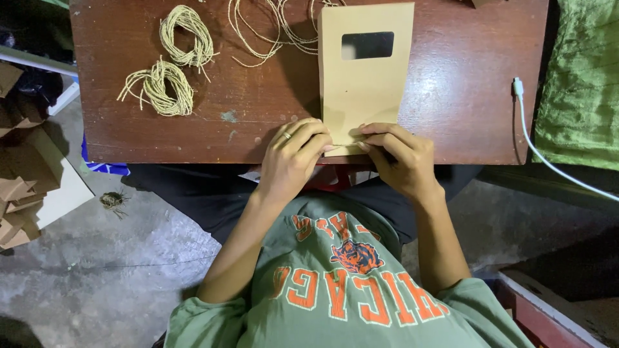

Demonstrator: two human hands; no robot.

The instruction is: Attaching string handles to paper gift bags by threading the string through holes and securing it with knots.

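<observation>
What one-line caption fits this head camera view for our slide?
Both hands, left hand and right hand, press the near edge of a windowed brown paper bag on a wooden table.

Dark wooden table (451,84) over grey concrete floor (116,270).

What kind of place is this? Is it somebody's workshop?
Probably a small home craft workspace. Both hands press a brown paper bag on a wooden table, with twine bundles nearby and folded cardboard stacked on the floor.
</observation>
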